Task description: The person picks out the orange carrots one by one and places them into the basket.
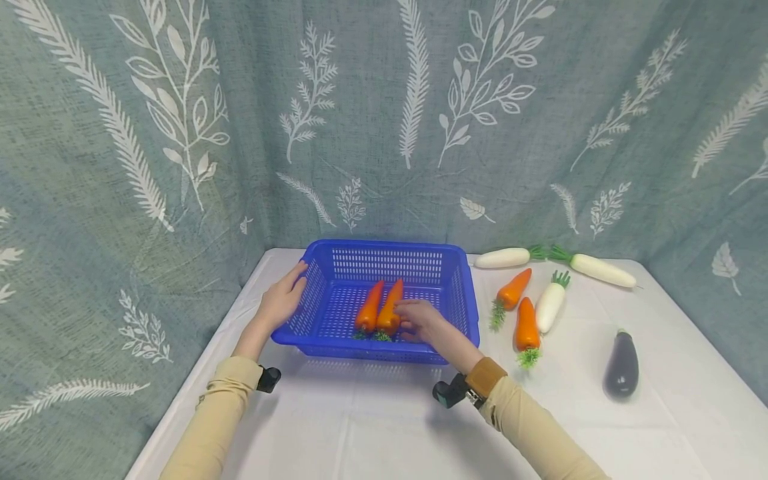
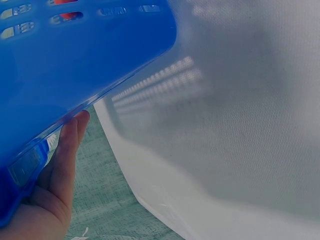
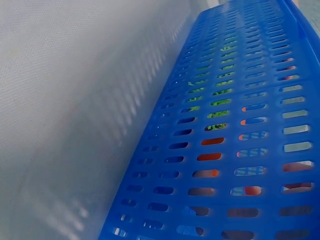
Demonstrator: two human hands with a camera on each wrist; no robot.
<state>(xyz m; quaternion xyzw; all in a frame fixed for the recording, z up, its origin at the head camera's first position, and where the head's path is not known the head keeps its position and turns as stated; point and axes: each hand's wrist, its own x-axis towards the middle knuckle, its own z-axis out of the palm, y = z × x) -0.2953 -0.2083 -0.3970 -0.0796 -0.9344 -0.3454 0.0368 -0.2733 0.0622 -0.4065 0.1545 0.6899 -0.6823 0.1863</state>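
A blue plastic basket (image 1: pixel 372 348) with slotted walls stands on the table. Two orange carrots with green tops lie side by side in it, a left carrot (image 1: pixel 369 309) and a right carrot (image 1: pixel 388 316). My left hand (image 1: pixel 281 301) holds the basket's left rim, and the left wrist view shows its fingers (image 2: pixel 65 145) along the outside. Reaching over the front wall, my right hand (image 1: pixel 423 321) is inside the basket, loosely bent fingers right beside the right carrot. In the right wrist view, the slotted wall (image 3: pixel 215 150) mostly hides that hand.
Right of the basket lie two more carrots (image 1: pixel 514 289) (image 1: pixel 527 325) and a short white radish (image 1: pixel 551 305). Two long white radishes (image 1: pixel 503 258) (image 1: pixel 602 269) lie behind them. An eggplant (image 1: pixel 622 365) lies farther right. A patterned curtain (image 1: pixel 372 133) hangs behind the white table (image 1: pixel 360 427).
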